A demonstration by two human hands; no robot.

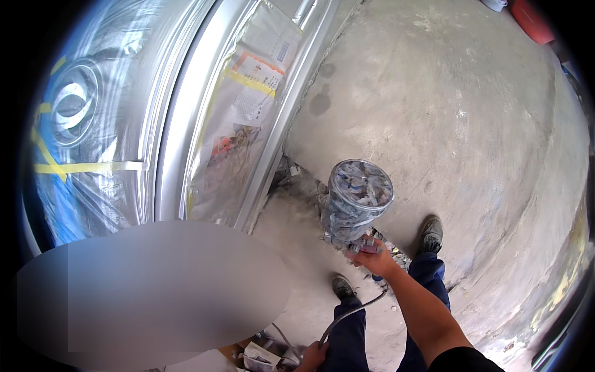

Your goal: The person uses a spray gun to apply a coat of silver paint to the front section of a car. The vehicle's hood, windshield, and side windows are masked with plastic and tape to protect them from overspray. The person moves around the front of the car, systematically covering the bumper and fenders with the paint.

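Note:
A spray gun with a round cup [353, 198] on top is in my right hand [373, 257], fingers wrapped around its lower part. The cup looks wrapped in wrinkled, paint-stained film, and its top faces up. From below the gun a grey air hose [350, 315] curves down to my left hand [314, 355], which is closed around it near the bottom edge. To the left of the gun stretches a silver panel [180, 124] with a long masked section [245, 111] of printed paper and yellow tape. The gun and that panel are apart.
Clear film [124, 192] with yellow tape covers a large surface at far left, a round emblem [75, 102] showing through. Concrete floor [458, 111] spreads right. A cardboard box [238, 353] with papers stands at the bottom. Something red [532, 22] is at upper right. A blurred patch hides the lower left.

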